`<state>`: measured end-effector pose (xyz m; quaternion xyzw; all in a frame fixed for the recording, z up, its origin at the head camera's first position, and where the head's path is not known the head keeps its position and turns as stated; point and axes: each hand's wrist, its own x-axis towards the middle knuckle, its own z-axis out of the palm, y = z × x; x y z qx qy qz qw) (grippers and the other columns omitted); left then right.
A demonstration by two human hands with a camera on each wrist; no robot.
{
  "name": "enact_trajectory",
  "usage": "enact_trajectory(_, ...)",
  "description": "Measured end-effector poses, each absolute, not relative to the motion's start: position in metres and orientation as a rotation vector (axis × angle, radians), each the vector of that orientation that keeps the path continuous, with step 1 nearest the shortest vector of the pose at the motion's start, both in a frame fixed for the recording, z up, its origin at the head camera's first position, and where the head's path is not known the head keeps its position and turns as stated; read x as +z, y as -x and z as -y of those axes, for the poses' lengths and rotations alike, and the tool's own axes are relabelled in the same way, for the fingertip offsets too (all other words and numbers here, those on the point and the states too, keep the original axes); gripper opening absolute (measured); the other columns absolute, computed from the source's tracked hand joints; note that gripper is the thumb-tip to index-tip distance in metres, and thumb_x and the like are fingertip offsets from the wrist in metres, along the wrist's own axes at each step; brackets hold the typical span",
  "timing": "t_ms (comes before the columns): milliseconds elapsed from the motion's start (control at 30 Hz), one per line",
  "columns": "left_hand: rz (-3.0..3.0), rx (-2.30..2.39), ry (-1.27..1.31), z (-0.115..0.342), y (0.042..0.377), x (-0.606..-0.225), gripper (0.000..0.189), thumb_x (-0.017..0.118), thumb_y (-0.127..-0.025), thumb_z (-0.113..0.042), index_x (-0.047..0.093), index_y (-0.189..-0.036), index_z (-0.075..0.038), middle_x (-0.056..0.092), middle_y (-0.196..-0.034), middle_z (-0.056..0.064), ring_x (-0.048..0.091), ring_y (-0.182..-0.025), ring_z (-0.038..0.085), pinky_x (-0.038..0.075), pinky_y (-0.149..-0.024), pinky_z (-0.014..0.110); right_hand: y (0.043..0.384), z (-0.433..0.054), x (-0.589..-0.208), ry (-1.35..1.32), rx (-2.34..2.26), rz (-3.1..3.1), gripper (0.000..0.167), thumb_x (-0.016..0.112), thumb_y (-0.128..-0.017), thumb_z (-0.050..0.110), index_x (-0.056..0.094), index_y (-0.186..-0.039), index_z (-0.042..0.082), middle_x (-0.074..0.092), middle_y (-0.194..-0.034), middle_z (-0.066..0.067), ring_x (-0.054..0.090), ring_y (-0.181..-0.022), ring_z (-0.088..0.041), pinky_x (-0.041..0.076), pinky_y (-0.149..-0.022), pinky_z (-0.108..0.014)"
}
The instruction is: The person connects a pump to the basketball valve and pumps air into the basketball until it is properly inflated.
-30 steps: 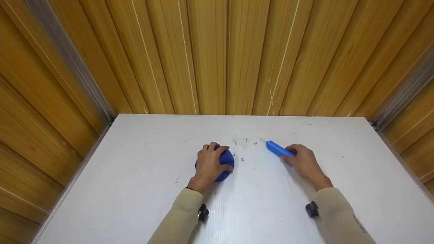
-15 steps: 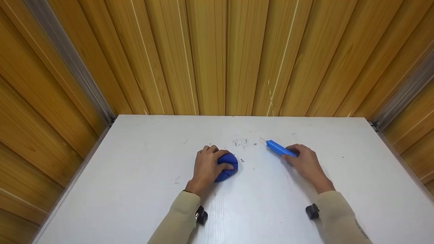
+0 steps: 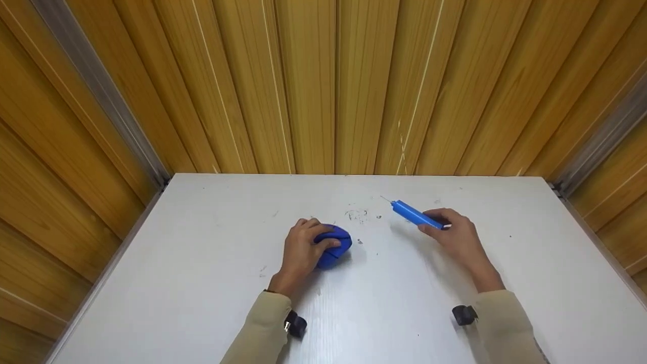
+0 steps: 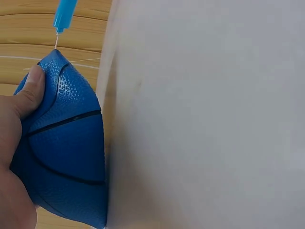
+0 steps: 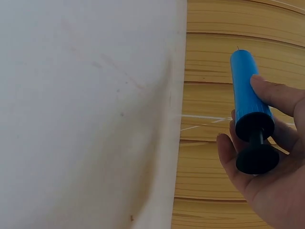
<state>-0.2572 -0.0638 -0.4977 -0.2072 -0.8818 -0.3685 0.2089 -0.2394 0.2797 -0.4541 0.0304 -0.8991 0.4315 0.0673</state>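
My left hand (image 3: 302, 247) grips a crumpled, deflated blue ball (image 3: 333, 253) with black seam lines, thumb on its near side. In the left wrist view the ball (image 4: 71, 143) stands tilted with a pointed top. My right hand (image 3: 459, 240) holds a blue hand pump (image 3: 413, 213) above the table, its thin needle (image 3: 385, 199) pointing up and left. Seen from the right wrist, the pump's black handle (image 5: 257, 159) sits close to the barrel, near the palm. In the head view the needle and ball are apart.
Both hands work over a white table (image 3: 202, 283) with small dark marks (image 3: 357, 216) near its middle. Wood-patterned panels (image 3: 313, 91) rise behind the table and at both sides. A small black device (image 3: 295, 324) is worn at each wrist.
My left hand has shifted a little nearer and tipped the ball up. The pump in my right hand has risen from the table, its needle swinging slightly farther back and left.
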Motion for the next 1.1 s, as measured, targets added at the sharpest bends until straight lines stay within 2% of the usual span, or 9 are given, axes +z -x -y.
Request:
enact_trajectory(467,2.356,-1.171,0.59,0.077,0.254,-0.481,0.014,0.087,-0.089,-0.016,0.085,-0.1,-0.009,0.074,-0.095,-0.001,0.065,-0.098,0.022,0.058,-0.091,0.044,0.228,-0.267,-0.431,-0.127,1.442,2.634,0.05,0.077,-0.101,0.027,0.064,-0.141,0.002,0.063,-0.137,-0.023,0.057,-0.127,-0.042,0.045,-0.111,-0.061)
enact_trajectory(667,2.304,-1.219,0.58,0.08,0.252,-0.476,0.013,0.087,-0.088,-0.015,0.085,-0.098,-0.008,0.073,-0.091,-0.002,0.065,-0.098,0.022,0.058,-0.092,0.045,0.223,-0.264,-0.432,-0.138,1.473,2.62,0.049,0.078,-0.1,0.029,0.066,-0.14,0.003,0.065,-0.134,-0.021,0.058,-0.125,-0.039,0.048,-0.108,-0.056)
enact_trajectory(933,2.299,-1.199,0.542,0.083,0.246,-0.48,0.013,0.087,-0.087,-0.016,0.086,-0.097,-0.009,0.073,-0.091,-0.003,0.066,-0.1,0.021,0.058,-0.094,0.045,0.218,-0.261,-0.432,-0.189,1.501,2.604,0.046,0.08,-0.099,0.026,0.068,-0.138,0.004,0.067,-0.131,-0.018,0.061,-0.12,-0.035,0.05,-0.1,-0.043)
enact_trajectory(1100,2.305,-1.214,0.542,0.085,0.242,-0.482,0.012,0.087,-0.087,-0.015,0.086,-0.097,-0.008,0.073,-0.09,-0.003,0.066,-0.1,0.021,0.058,-0.095,0.045,0.215,-0.261,-0.432,-0.231,1.475,2.641,0.046,0.08,-0.099,0.024,0.067,-0.139,0.004,0.066,-0.133,-0.017,0.062,-0.118,-0.036,0.051,-0.096,-0.042)
